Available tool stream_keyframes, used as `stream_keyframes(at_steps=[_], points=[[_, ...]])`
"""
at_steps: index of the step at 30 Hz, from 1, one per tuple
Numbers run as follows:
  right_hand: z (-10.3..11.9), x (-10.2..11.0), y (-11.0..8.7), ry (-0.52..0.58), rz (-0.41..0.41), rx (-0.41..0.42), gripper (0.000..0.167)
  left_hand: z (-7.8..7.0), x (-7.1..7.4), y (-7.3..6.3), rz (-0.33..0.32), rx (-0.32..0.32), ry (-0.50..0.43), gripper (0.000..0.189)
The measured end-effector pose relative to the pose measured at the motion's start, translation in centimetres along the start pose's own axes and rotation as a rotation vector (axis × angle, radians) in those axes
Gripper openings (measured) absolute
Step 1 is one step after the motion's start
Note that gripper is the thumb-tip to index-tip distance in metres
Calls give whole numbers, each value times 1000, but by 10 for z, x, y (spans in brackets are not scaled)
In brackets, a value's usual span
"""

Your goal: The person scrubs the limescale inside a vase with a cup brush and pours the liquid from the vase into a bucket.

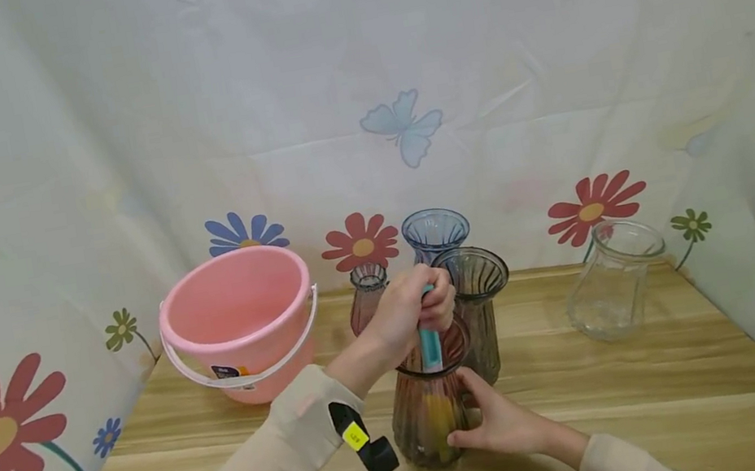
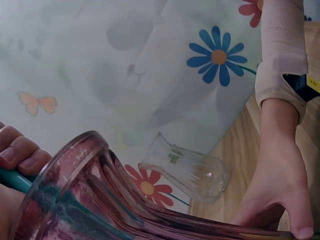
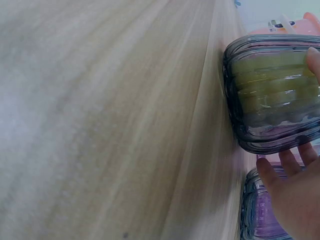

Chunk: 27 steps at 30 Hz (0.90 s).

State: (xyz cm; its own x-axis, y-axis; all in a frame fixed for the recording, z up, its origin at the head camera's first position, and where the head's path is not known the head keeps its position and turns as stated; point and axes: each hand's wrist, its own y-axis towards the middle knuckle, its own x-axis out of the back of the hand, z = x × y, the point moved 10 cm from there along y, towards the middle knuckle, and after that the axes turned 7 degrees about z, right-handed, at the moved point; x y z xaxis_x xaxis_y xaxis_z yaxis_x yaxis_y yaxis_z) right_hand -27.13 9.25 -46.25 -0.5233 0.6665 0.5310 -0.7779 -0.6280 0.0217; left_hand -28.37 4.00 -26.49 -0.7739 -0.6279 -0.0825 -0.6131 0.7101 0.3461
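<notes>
Upright near the front of the table stands a purplish ribbed glass vase point(image 1: 416, 410) with a flared rim. My left hand point(image 1: 410, 308) grips the teal handle point(image 1: 430, 349) of a bottle brush, fist just above the vase's mouth. Through the glass shows the brush's yellow head point(image 3: 275, 87), low inside near the base. My right hand point(image 1: 499, 422) holds the vase's lower body from the right, thumb in front and fingers behind. In the left wrist view the handle slants down through the vase's mouth point(image 2: 65, 175).
Close behind stand a grey glass vase point(image 1: 484, 326), a blue one point(image 1: 436, 230) and a smaller pinkish one point(image 1: 364, 303). A pink bucket point(image 1: 242, 339) with a white handle is at left. A clear vase point(image 1: 609, 293) stands at back right, before the flowered curtain point(image 1: 290, 60).
</notes>
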Motion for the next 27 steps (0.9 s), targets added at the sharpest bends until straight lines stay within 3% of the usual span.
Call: stream_keyframes(at_steps=[7,12,19,24,27], points=[[-1,-6,-3,135,143,-42,90,3,1,-1,12,16,-11,38],[-1,-5,-3,116,124,-13,88,-4,0,-2,-4,-2,-31,39],[6,-1,-2,59,54,70,79,-61,-14,4,12,-107,4,37],[4,-1,-4,65,33,34,78,-101,-18,13,1,-133,-13,35],[1,-2,-5,114,34,-1,79,-113,-18,14,-11,-145,-19,35]])
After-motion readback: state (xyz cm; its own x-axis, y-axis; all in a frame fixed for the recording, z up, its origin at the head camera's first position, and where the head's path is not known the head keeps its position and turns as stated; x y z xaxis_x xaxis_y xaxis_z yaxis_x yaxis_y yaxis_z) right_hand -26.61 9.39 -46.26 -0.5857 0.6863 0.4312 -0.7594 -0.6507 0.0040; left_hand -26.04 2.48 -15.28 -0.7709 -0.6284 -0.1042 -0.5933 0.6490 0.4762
